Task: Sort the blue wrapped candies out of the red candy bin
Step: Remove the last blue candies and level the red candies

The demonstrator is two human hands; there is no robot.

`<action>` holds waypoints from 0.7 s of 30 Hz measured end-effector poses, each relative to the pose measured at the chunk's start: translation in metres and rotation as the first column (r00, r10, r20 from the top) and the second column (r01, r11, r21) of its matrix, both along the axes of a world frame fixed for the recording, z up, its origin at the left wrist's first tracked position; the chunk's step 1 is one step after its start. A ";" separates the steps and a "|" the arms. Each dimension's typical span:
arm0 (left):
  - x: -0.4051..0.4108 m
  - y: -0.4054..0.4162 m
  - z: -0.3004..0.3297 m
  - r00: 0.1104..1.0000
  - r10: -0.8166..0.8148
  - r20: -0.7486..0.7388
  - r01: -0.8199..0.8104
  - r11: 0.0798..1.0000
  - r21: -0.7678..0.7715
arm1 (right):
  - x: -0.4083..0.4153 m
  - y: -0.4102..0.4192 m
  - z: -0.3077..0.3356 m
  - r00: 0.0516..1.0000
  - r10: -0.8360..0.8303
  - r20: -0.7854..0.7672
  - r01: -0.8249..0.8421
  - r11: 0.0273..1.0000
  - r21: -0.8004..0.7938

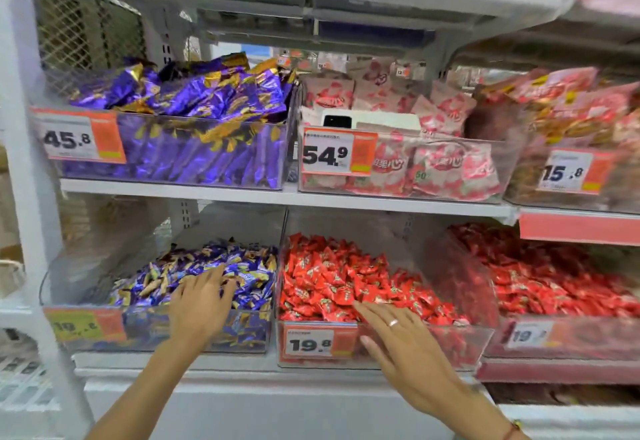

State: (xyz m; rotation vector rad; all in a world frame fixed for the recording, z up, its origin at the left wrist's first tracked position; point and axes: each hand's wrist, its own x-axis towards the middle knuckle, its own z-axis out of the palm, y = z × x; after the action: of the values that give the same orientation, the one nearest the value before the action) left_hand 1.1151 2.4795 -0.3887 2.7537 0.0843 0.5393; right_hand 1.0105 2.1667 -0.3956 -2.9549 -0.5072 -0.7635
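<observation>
A person's two bare hands reach into clear plastic bins on the lower shelf of a white metal shop rack (pixel 346 198). The left hand (pixel 202 301) lies palm down, fingers spread and relaxed, on the heap of small blue-and-gold wrapped candies (pixel 207 266) in the clear bin on the left (pixel 159 330); whether anything is under its palm cannot be told. The right hand (pixel 403 335), wearing a pale ring, is stretched flat with straight fingers over the near rim of the clear bin of small red wrapped candies (pixel 381 346), its fingertips touching the red candies (pixel 332 280) at the front of the pile and holding nothing. The two bins stand side by side, the red one to the right of the blue. An orange-and-white price tag reading 19.8 (pixel 317 344) is fixed to the red bin's front, just left of the right hand. On the shelf above sit a bin of large purple-and-gold bags (pixel 194 120) and, to its right, a bin of pink-and-white bags (pixel 433 162).
</observation>
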 end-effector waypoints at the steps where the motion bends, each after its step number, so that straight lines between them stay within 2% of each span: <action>1: 0.001 0.000 -0.001 0.999 -0.005 -0.033 0.006 1.000 0.015 | 0.000 0.000 0.000 1.000 -0.010 -0.014 0.010 1.000 0.000; 3: -0.001 -0.002 -0.001 0.999 -0.037 0.012 0.037 0.999 -0.010 | 0.000 0.000 -0.002 0.999 0.009 -0.048 -0.007 1.000 0.031; 5: -0.013 -0.011 0.003 0.987 -0.098 0.129 0.106 0.993 -0.056 | 0.002 -0.003 0.002 0.993 0.094 -0.069 -0.085 0.989 0.120; 7: -0.029 -0.025 0.013 0.951 -0.235 0.203 0.251 0.966 -0.057 | 0.009 -0.007 0.017 0.992 0.121 -0.030 -0.112 0.973 0.202; 9: -0.040 -0.040 0.021 0.900 -0.381 0.213 0.394 0.919 -0.019 | 0.026 -0.007 0.043 0.994 0.105 0.028 -0.109 0.966 0.236; 11: -0.039 -0.054 0.023 0.882 -0.435 0.180 0.446 0.894 -0.028 | 0.048 -0.001 0.060 0.988 0.111 -0.110 -0.090 0.980 0.178; 14: -0.031 -0.064 0.013 0.885 -0.426 0.188 0.440 0.897 -0.038 | 0.081 0.022 0.063 0.915 0.173 -0.363 -0.165 0.985 0.054; 19: -0.026 -0.064 -0.001 0.869 -0.392 0.302 0.423 0.905 -0.044 | 0.114 0.066 0.042 0.825 0.203 -0.528 -0.232 0.973 0.011; 21: -0.024 -0.065 0.000 0.869 -0.387 0.310 0.410 0.912 -0.011 | 0.124 0.059 0.036 0.821 0.205 -0.533 -0.239 0.971 0.005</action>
State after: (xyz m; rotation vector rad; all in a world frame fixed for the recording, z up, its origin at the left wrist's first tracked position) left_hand 1.0906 2.4143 -0.3887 2.4761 -0.5168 0.8062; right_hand 1.1345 2.2260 -0.3593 -2.8945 -0.8094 0.1081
